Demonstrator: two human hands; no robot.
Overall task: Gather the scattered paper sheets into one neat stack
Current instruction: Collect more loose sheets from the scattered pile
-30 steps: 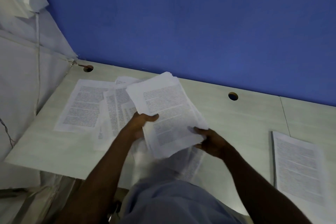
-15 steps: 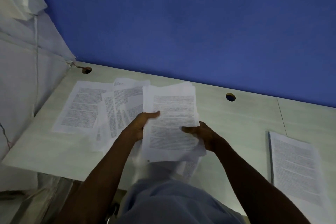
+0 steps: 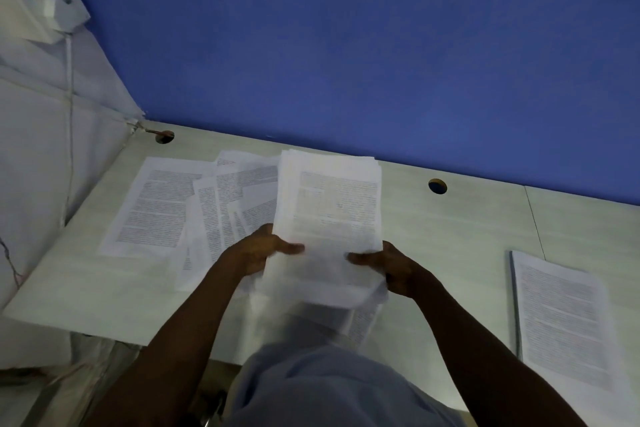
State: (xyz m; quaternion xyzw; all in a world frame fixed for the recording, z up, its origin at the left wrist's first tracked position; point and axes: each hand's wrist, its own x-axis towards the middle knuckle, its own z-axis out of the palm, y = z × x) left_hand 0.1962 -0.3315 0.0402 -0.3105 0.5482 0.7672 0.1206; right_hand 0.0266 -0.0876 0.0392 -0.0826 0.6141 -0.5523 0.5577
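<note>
You hold a bundle of paper sheets (image 3: 327,218) in both hands, lifted above the middle of the table (image 3: 450,236) with its printed face toward you and its far edge pointing at the blue wall (image 3: 346,45). Your left hand (image 3: 259,251) grips the bundle's left edge near its lower corner, thumb laid across the front of the top page and the other fingers hidden behind it. Your right hand (image 3: 388,265) grips the right edge the same way, thumb on the front and fingers curled behind. The near end of the bundle is blurred, so you cannot tell how well its edges line up there. Left of the bundle, loose sheets (image 3: 228,198) lie overlapping on the table, fanned at differing angles, and one single page (image 3: 156,204) lies flat further left. More printed paper (image 3: 363,319) shows just under the bundle at the near edge of the table. Well apart on the right, a separate stack of pages (image 3: 568,322) rests flat. Two round cable holes (image 3: 437,186) sit along the far side of the table.
</note>
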